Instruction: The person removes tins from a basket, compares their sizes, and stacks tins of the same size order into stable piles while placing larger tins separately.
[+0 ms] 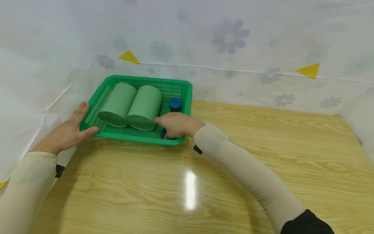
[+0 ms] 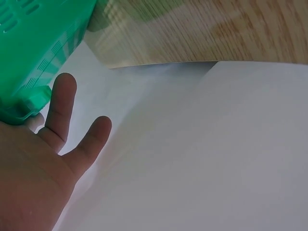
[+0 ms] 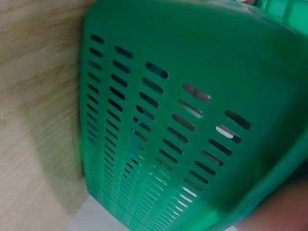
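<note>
A green plastic basket (image 1: 140, 140) stands at the back left of the wooden table. Two pale green cylinders (image 1: 118, 102) lie side by side in it. At its right end stands a dark container with a blue cap (image 1: 175, 102). My left hand (image 1: 68, 131) rests against the basket's left front corner, thumb over the rim and fingers spread fairly straight along the side. Over the front right corner, my right hand (image 1: 176, 124) reaches in, fingers curled round a dark blue object (image 1: 163, 133) that is mostly hidden. Its index finger is close to the nearer cylinder's end.
The wooden table (image 1: 233, 182) stretches to the right and toward me. A white flowered sheet (image 1: 187, 39) hangs behind and on the left, with yellow triangles (image 1: 309, 70) on it. In the left wrist view, the table's edge (image 2: 163, 63) lies close to the basket.
</note>
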Motion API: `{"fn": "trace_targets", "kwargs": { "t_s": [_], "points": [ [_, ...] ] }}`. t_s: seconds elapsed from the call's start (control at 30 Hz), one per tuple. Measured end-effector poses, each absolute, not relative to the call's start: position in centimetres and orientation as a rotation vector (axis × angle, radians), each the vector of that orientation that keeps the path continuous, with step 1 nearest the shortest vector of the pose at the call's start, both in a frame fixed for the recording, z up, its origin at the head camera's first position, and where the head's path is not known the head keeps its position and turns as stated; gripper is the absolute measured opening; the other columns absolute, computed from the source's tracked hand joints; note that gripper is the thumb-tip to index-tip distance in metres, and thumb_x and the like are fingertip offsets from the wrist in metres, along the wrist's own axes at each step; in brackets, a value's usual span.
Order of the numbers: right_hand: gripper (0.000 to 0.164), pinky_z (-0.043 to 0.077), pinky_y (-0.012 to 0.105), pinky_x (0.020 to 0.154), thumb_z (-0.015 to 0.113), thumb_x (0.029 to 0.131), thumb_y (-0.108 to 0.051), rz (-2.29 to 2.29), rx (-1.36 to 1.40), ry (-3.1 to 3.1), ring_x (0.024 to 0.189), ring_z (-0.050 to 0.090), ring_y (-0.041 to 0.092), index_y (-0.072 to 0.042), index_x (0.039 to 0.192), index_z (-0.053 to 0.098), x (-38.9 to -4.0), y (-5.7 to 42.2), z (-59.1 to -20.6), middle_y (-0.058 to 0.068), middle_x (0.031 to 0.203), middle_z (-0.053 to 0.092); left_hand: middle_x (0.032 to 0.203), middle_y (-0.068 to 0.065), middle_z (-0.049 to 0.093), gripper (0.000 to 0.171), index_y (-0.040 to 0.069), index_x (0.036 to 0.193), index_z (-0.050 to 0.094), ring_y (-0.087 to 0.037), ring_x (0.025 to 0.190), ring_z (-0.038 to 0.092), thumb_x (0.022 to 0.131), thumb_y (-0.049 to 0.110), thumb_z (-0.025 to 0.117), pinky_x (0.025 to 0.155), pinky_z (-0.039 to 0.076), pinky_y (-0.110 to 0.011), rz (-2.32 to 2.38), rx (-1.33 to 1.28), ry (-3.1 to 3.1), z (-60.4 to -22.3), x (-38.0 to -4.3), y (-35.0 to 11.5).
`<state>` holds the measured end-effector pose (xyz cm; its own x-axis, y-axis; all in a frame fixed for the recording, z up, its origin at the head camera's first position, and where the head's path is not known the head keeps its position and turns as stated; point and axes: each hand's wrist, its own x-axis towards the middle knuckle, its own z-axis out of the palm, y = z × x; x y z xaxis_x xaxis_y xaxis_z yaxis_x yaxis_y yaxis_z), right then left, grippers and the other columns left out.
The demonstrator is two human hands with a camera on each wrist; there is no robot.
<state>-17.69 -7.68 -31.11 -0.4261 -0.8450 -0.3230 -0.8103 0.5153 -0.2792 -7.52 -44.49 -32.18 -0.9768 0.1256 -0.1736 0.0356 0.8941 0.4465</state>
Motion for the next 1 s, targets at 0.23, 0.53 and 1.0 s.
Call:
{"fn": "trace_targets", "kwargs": {
  "t_s": [0.23, 0.53, 1.0],
  "points": [
    [0.043, 0.046, 0.026, 0.088, 0.061, 0.1, -0.01, -0.095, -1.321, 2.329, 0.112, 0.057, 0.016, -0.013, 0.142, 0.057, -17.73, -7.62, -31.02, 0.003, 0.137, 0.061, 0.165, -0.004, -0.023, 0.094, 0.018, 0.161, -0.016, -0.05, 0.148, -0.003, 0.103, 0.048, 0.053, 0.104, 0.015, -0.078, 0.661, 0.114, 2.866, -32.08, -7.65, -44.48],
    [0.052, 0.042, 0.029, 0.083, 0.047, 0.103, -0.004, 0.066, -1.25, 2.316, 0.113, 0.054, 0.016, -0.018, 0.153, 0.048, -17.4, -8.04, -31.06, 0.001, 0.147, 0.053, 0.165, -0.004, -0.024, 0.095, 0.018, 0.16, -0.017, -0.053, 0.147, -0.002, 0.103, 0.047, 0.053, 0.105, 0.014, -0.078, 0.666, 0.11, 2.857, -32.13, -7.56, -44.44],
    [0.054, 0.042, 0.029, 0.086, 0.047, 0.103, -0.006, 0.013, -1.24, 2.328, 0.112, 0.054, 0.016, -0.02, 0.155, 0.043, -17.46, -8.01, -31.15, 0.0, 0.149, 0.051, 0.165, -0.006, -0.024, 0.095, 0.017, 0.16, -0.016, -0.054, 0.146, 0.0, 0.103, 0.047, 0.053, 0.104, 0.015, -0.078, 0.674, 0.109, 2.854, -31.88, -7.3, -44.08]
  ]
}}
